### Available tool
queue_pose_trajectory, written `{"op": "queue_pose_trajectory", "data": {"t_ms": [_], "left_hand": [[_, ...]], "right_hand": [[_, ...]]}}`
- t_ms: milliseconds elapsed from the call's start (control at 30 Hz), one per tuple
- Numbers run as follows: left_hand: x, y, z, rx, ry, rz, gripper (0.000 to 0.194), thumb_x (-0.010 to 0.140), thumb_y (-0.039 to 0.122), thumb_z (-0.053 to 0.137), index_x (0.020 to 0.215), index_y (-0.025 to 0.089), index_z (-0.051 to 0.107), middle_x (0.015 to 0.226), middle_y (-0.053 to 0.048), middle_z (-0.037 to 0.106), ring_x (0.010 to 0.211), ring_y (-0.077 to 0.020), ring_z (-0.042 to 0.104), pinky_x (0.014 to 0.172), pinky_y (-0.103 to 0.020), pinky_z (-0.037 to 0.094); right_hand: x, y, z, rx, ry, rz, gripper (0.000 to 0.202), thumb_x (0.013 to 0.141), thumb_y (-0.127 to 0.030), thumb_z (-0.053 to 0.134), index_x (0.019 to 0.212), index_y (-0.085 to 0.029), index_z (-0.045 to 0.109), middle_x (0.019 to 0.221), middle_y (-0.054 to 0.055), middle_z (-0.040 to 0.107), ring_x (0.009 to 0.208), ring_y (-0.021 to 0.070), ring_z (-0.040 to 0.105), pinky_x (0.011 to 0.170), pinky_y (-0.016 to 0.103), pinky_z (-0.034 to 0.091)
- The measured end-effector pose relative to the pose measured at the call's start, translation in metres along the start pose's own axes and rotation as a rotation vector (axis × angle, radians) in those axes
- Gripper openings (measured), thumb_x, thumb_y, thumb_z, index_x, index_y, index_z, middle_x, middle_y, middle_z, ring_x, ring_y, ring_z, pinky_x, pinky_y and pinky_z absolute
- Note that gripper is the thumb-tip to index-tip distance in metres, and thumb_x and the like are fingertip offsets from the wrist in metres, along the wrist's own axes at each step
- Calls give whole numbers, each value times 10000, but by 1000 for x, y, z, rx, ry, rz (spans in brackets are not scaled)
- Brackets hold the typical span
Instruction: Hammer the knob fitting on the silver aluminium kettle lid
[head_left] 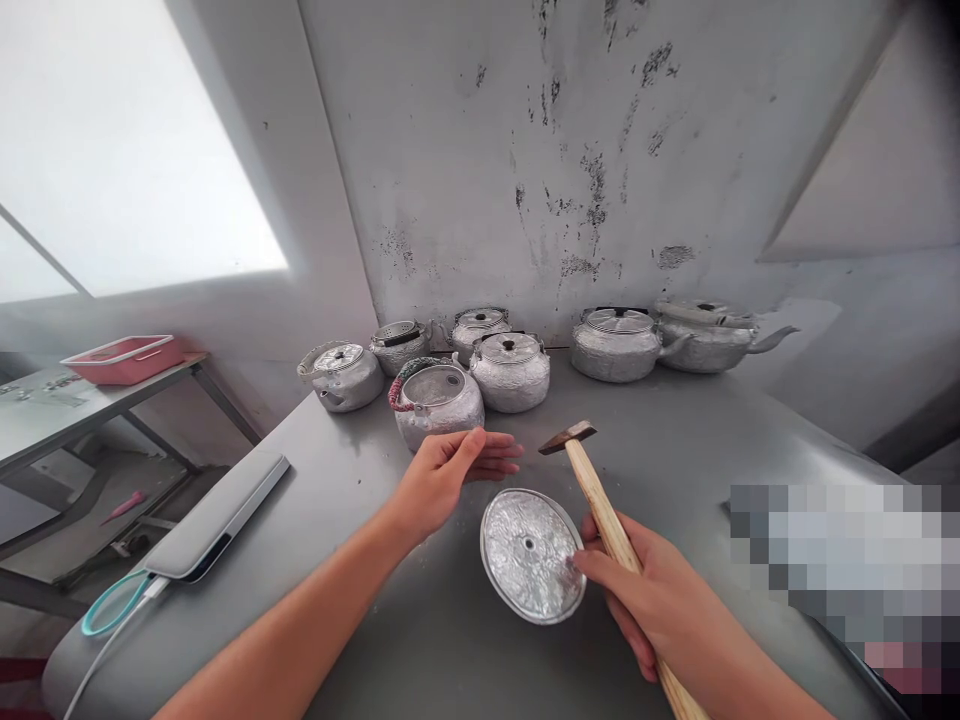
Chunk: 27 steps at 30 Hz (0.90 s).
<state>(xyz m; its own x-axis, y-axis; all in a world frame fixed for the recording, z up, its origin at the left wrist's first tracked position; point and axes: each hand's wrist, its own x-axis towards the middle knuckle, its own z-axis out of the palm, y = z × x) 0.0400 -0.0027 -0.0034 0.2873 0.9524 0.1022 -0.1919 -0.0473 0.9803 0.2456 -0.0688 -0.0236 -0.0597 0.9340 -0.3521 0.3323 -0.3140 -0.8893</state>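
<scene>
My left hand (pixel 457 465) is open, its fingers stretched to the right, in front of a lidless silver kettle (pixel 441 410) with a red and green wrapped handle. Nothing is in that hand. In my right hand (pixel 645 580) is a hammer (pixel 604 505) with a pale wooden handle, its metal head up and to the left. The thumb and fingers of the same hand pinch the right edge of a round, crinkled silver lid (pixel 529 560) with a small hole at its centre. The lid is tilted over the grey table (pixel 405 640).
Several lidded silver kettles (pixel 511 375) stand along the back, two (pixel 619 345) at the right. A white power bank (pixel 225 510) with a cable lies at the left. A pink tray (pixel 135 362) rests on a side table. Something pixelated lies at the right.
</scene>
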Motion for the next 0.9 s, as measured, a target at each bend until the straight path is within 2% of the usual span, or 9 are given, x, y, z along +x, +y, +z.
{"op": "queue_pose_trajectory", "data": {"t_ms": [333, 433, 533, 633, 733, 900], "left_hand": [[-2, 0, -3, 107, 147, 19, 274, 684, 373, 856, 812, 138, 799, 793, -85, 777, 701, -193, 720, 711, -316, 594], [-1, 0, -2, 92, 126, 16, 290, 726, 402, 824, 813, 127, 788, 794, -90, 776, 717, -203, 729, 736, -330, 601], [-2, 0, 1, 37, 62, -11, 404, 836, 498, 700, 827, 100, 768, 819, -124, 776, 772, -236, 745, 793, -377, 604], [-2, 1, 3, -25, -4, -50, 508, 900, 565, 583, 958, 90, 757, 977, -161, 770, 881, -267, 746, 879, -419, 583], [-1, 0, 3, -9, -17, -44, 490, 880, 542, 629, 1052, 98, 746, 1054, -164, 756, 935, -272, 737, 928, -427, 563], [-2, -2, 0, 93, 102, -38, 361, 755, 457, 788, 845, 108, 791, 822, -123, 777, 758, -233, 737, 776, -371, 603]], "right_hand": [[-1, -3, 0, 17, 0, 7, 134, 821, -350, 533, 824, -247, 447, 298, -148, 325, 262, 78, 289, 336, 181, 255], [-1, -4, 0, 17, -2, 4, 138, 820, -352, 534, 813, -247, 445, 294, -147, 325, 262, 79, 292, 336, 181, 251], [-1, -3, -1, 17, -3, 2, 143, 818, -354, 534, 803, -247, 440, 292, -148, 325, 258, 79, 293, 336, 180, 250], [-1, -3, -1, 19, 0, 0, 143, 815, -352, 537, 798, -249, 439, 291, -149, 323, 254, 78, 291, 338, 181, 251], [-1, -3, -1, 22, 1, -1, 140, 815, -348, 543, 800, -251, 443, 295, -151, 325, 252, 79, 297, 343, 185, 264], [-2, -3, 0, 29, 1, 9, 147, 805, -358, 553, 812, -252, 450, 304, -149, 330, 251, 85, 309, 339, 189, 261]]}}
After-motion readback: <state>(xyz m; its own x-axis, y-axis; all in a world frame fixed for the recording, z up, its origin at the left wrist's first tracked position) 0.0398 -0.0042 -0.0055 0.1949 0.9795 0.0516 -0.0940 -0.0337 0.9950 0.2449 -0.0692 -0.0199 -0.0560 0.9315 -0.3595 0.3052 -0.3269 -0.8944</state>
